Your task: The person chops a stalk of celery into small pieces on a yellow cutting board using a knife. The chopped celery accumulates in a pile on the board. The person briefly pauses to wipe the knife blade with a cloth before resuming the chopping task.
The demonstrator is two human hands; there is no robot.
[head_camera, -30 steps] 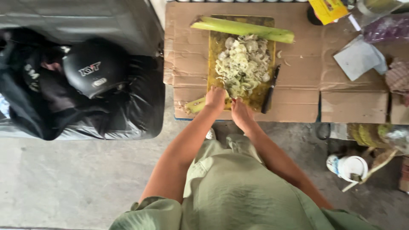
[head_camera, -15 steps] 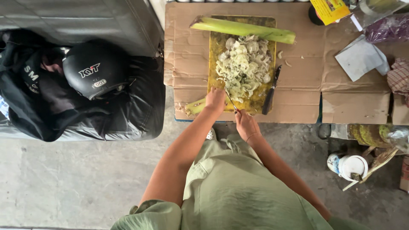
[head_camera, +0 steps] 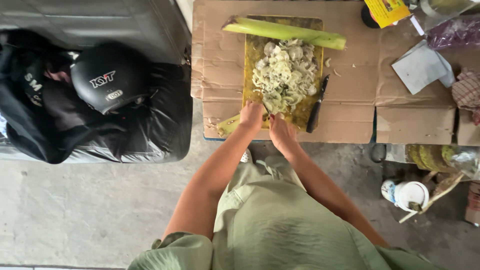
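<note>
Left hand [head_camera: 251, 116] presses down on a pale green stalk piece [head_camera: 228, 125] at the near edge of the board [head_camera: 305, 112], fingers closed over it. Right hand [head_camera: 281, 131] sits just beside it, fingers curled together around what appears to be a thin blade whose tip [head_camera: 266, 108] points into the slices; the handle is hidden, so the hold itself cannot be told for certain. Against the views half a second and one second ago, the right hand has drawn in from a spot nearer the body to meet the left at the stalk's cut end; judged from this, another cut is in hand. Heap of slices [head_camera: 284, 75] covers the middle of the board; a long whole stalk [head_camera: 285, 32] lies across its far end. A dark-handled knife [head_camera: 317, 105] rests on the right edge, untouched. The board lies on flattened cardboard [head_camera: 220, 70], which also bears a grey cloth [head_camera: 422, 67] and a yellow packet [head_camera: 387, 11]. To the left, a black helmet [head_camera: 109, 82] sits on a dark seat; bare concrete floor [head_camera: 90, 210] below, with a white tub [head_camera: 407, 194] to the right
</note>
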